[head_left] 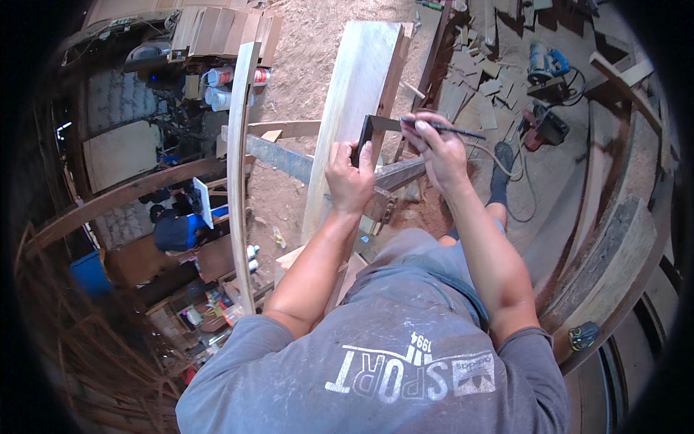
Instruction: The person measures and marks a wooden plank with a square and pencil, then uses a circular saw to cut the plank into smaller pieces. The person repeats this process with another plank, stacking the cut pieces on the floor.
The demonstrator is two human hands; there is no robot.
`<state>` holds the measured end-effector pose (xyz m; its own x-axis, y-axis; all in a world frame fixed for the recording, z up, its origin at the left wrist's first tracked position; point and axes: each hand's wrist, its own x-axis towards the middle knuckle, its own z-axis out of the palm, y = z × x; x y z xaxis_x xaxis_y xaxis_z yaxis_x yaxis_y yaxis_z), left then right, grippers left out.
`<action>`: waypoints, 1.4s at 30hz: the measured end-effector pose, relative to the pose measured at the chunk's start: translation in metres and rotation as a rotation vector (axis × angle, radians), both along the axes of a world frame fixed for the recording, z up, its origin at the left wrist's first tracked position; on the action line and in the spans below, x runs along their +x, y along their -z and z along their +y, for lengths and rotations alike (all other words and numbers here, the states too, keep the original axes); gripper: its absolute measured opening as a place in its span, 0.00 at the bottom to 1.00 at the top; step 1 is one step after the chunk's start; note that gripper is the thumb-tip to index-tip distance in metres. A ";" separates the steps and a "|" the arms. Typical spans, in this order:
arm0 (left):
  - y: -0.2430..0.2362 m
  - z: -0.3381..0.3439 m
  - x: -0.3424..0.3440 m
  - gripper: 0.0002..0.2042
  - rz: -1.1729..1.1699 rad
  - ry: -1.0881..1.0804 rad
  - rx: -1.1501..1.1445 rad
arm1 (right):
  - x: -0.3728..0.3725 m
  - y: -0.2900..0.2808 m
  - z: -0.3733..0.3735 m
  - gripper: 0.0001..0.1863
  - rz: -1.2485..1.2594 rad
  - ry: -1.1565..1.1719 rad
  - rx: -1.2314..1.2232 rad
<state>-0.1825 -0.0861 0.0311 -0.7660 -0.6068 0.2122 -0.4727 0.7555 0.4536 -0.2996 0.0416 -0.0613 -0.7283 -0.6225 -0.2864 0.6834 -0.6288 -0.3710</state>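
Observation:
A wide pale board (358,79) lies in front of me across a dark support beam (289,160). My left hand (350,173) is closed around the black stock of a try square (366,136), which is held against the board near its right edge. The square's blade points right, toward my other hand. My right hand (437,148) pinches a long, thin, dark pencil (463,132). Its back end sticks out to the right, while the fingers hide part of its tip near the blade. I cannot tell whether the tip touches the wood.
A long narrow plank (238,181) stands to the left. Stacked boards (224,32) and white buckets (218,87) are at the far left. Corded power tools (546,61) and offcuts (477,79) lie on the right. Another person (177,228) is at the lower left.

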 end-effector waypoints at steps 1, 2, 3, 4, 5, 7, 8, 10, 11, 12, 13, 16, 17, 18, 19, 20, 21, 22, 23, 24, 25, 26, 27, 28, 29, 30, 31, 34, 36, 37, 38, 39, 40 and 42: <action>-0.007 0.000 -0.003 0.09 0.064 -0.057 0.109 | 0.001 -0.005 0.011 0.10 -0.004 -0.015 0.000; -0.016 -0.001 -0.005 0.09 0.129 -0.114 0.219 | 0.001 -0.011 0.022 0.10 -0.009 -0.031 0.001; -0.026 -0.002 -0.006 0.09 0.196 -0.175 0.329 | 0.002 -0.016 0.032 0.10 0.019 -0.049 0.012; -0.039 -0.002 -0.007 0.07 0.341 -0.123 0.328 | 0.002 -0.019 0.044 0.11 0.008 -0.069 0.027; -0.050 0.001 -0.013 0.05 0.531 -0.106 0.331 | 0.003 -0.020 0.055 0.11 -0.004 -0.092 0.043; -0.064 0.000 -0.014 0.08 0.767 -0.037 0.179 | 0.004 -0.026 0.072 0.11 0.018 -0.157 0.106; -0.068 -0.003 -0.012 0.09 0.795 0.014 0.028 | 0.005 -0.027 0.079 0.12 0.045 -0.192 0.151; -0.066 0.003 -0.005 0.15 0.785 0.045 -0.085 | 0.005 -0.027 0.090 0.12 0.103 -0.263 0.226; -0.068 0.006 -0.004 0.19 0.664 0.087 -0.181 | 0.004 -0.026 0.094 0.12 0.128 -0.299 0.253; -0.071 0.010 -0.005 0.23 0.534 0.130 -0.267 | 0.003 -0.026 0.097 0.11 0.147 -0.329 0.282; -0.057 0.016 0.002 0.27 0.404 0.077 -0.205 | 0.003 -0.028 0.098 0.12 0.159 -0.345 0.267; -0.026 0.036 0.010 0.31 0.128 -0.041 -0.092 | -0.009 -0.030 0.096 0.12 0.213 -0.391 0.344; -0.022 0.041 0.010 0.31 0.075 -0.046 -0.101 | -0.012 -0.031 0.095 0.13 0.214 -0.398 0.371; -0.016 0.045 0.009 0.31 0.021 -0.047 -0.107 | -0.016 -0.031 0.093 0.13 0.214 -0.391 0.378; -0.009 0.047 0.007 0.30 0.017 -0.059 -0.093 | -0.020 -0.030 0.092 0.13 0.213 -0.383 0.384; -0.004 0.049 0.006 0.29 -0.006 -0.068 -0.140 | -0.025 -0.030 0.090 0.13 0.213 -0.376 0.391; -0.004 0.051 0.004 0.28 -0.034 -0.072 -0.186 | -0.029 -0.031 0.087 0.13 0.236 -0.377 0.418; -0.004 0.052 0.002 0.28 -0.062 -0.076 -0.231 | -0.033 -0.032 0.085 0.13 0.241 -0.379 0.418; -0.003 0.051 0.000 0.27 -0.048 -0.073 -0.243 | -0.038 -0.033 0.083 0.13 0.246 -0.381 0.419; -0.002 0.046 -0.001 0.26 -0.037 -0.068 -0.255 | -0.041 -0.035 0.081 0.13 0.247 -0.380 0.419; 0.000 0.042 -0.002 0.25 -0.026 -0.062 -0.267 | -0.045 -0.037 0.078 0.13 0.249 -0.382 0.415; 0.003 0.036 -0.001 0.24 -0.029 -0.030 -0.228 | -0.049 -0.038 0.076 0.13 0.250 -0.384 0.415; 0.007 0.030 0.002 0.24 -0.032 0.000 -0.192 | -0.052 -0.041 0.073 0.13 0.251 -0.387 0.411; 0.012 0.026 0.005 0.24 -0.034 0.030 -0.155 | -0.056 -0.044 0.071 0.13 0.252 -0.391 0.408; 0.016 0.026 0.006 0.23 -0.021 0.030 -0.129 | -0.060 -0.047 0.068 0.14 0.265 -0.392 0.429; 0.019 0.025 0.007 0.23 -0.008 0.033 -0.104 | -0.063 -0.051 0.064 0.14 0.278 -0.391 0.444; 0.021 0.025 0.008 0.23 0.005 0.036 -0.078 | -0.066 -0.055 0.060 0.15 0.292 -0.390 0.459; 0.024 0.026 0.008 0.23 -0.015 0.033 -0.085 | -0.075 -0.062 0.047 0.17 0.370 -0.405 0.534; 0.022 0.025 0.008 0.23 -0.029 0.036 -0.090 | -0.080 -0.068 0.037 0.18 0.432 -0.409 0.567; 0.021 0.025 0.008 0.23 -0.036 0.037 -0.093 | -0.082 -0.072 0.031 0.17 0.501 -0.403 0.592; 0.020 0.025 0.008 0.24 -0.041 0.040 -0.094 | -0.083 -0.075 0.026 0.17 0.535 -0.406 0.609; 0.020 0.025 0.008 0.25 -0.045 0.044 -0.097 | -0.084 -0.079 0.020 0.17 0.571 -0.407 0.624; 0.020 0.024 0.008 0.25 -0.049 0.048 -0.100 | -0.085 -0.083 0.014 0.17 0.607 -0.408 0.639; 0.021 0.024 0.008 0.27 -0.048 0.046 -0.098 | -0.086 -0.088 0.003 0.16 0.694 -0.431 0.696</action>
<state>-0.1744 -0.0618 0.0105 -0.8035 -0.5484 0.2318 -0.4554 0.8169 0.3540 -0.3852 0.0446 0.0263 -0.6261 -0.7255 -0.2855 0.2991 0.1147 -0.9473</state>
